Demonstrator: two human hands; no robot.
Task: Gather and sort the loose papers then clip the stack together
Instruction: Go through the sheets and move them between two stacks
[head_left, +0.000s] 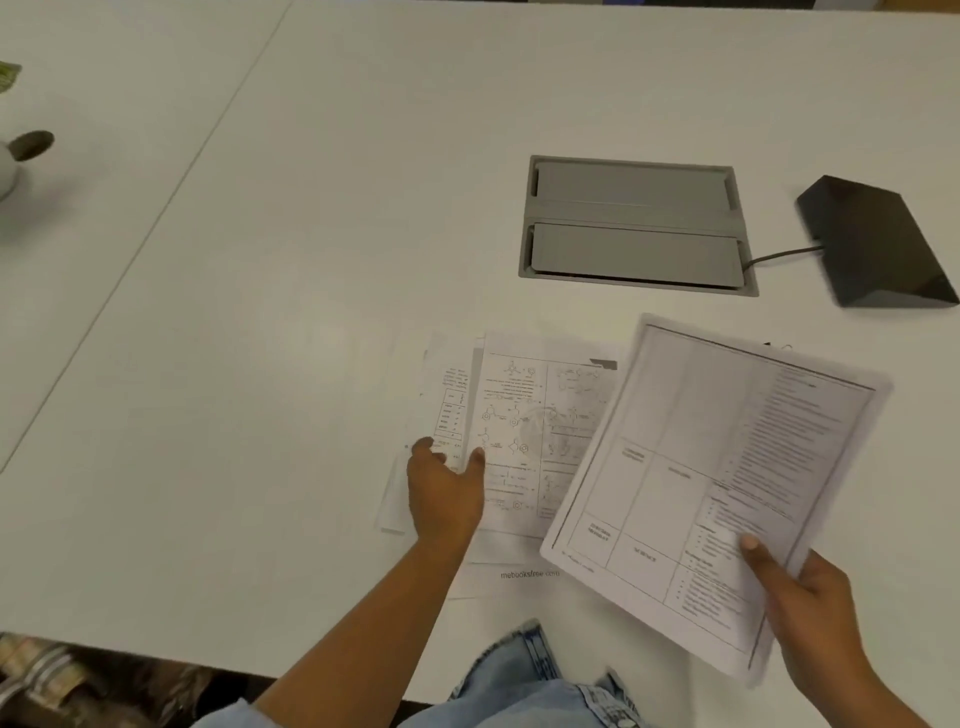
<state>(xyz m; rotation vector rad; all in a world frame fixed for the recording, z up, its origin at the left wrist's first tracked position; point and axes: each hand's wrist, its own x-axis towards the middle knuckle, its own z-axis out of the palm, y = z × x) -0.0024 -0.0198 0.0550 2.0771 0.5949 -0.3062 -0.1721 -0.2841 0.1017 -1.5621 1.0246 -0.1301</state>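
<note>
1. Since gathered sheets have to come off the table before more can join them, the right hand (810, 608) pinches the held sheaf (717, 467) at its nearest corner. The thumb is on the top page and the fingers are underneath, above the table's near edge toward the right.
2. The sheaf is tilted and its edges are slightly fanned, probably so the top page can be read for sorting. It covers the right side of the pile below.
3. Just left of it, the left hand (447, 493) lies on the loose papers (524, 431). Thumb and fingers are spread and press flat on two overlapping sheets, likely to pin them or slide one free.
4. Those papers lie skewed on the table (260, 312), close to its near edge. Gathering looks only partly done, and no clip is plainly visible.
5. Farther back, toward the right edge, sit a grey cable hatch (634, 223) and a black wedge-shaped device (878, 239). The device's cord runs into the hatch, and both lie apart from the papers.
</note>
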